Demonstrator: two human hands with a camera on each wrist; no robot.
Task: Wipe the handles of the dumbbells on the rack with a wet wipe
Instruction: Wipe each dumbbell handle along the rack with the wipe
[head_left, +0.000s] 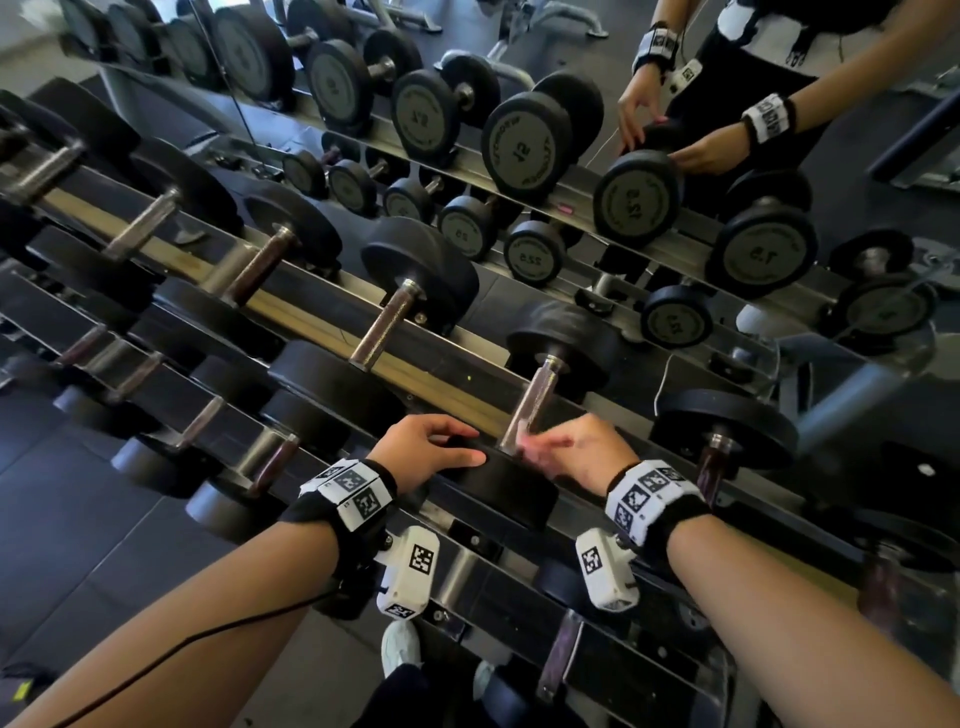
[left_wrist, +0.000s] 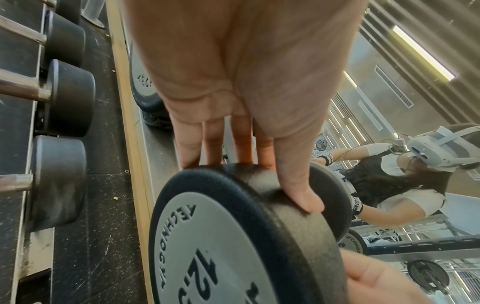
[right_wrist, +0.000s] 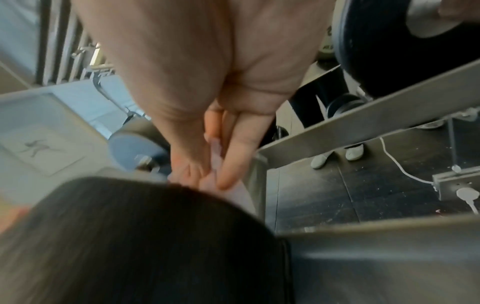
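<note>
A black dumbbell lies on the upper tier of the rack (head_left: 415, 379); its steel handle (head_left: 532, 400) runs away from me and its near head (head_left: 504, 486) points at me. My left hand (head_left: 457, 448) grips that near head, with the fingers over its top and the thumb on the rim. In the left wrist view the head's grey face (left_wrist: 207, 246) reads 12.5 under my left hand (left_wrist: 246, 164). My right hand (head_left: 545, 449) pinches a pale wet wipe (head_left: 529, 446) against the near end of the handle. The right wrist view shows the wet wipe (right_wrist: 217, 158) between the fingers (right_wrist: 233, 164).
More dumbbells fill the rack on both sides, one close on the right (head_left: 722, 431) and one on the left (head_left: 384, 322). A lower tier (head_left: 218, 415) holds smaller ones. A mirror (head_left: 779, 78) behind repeats the scene. A power strip with a white cable (right_wrist: 457, 185) lies on the floor.
</note>
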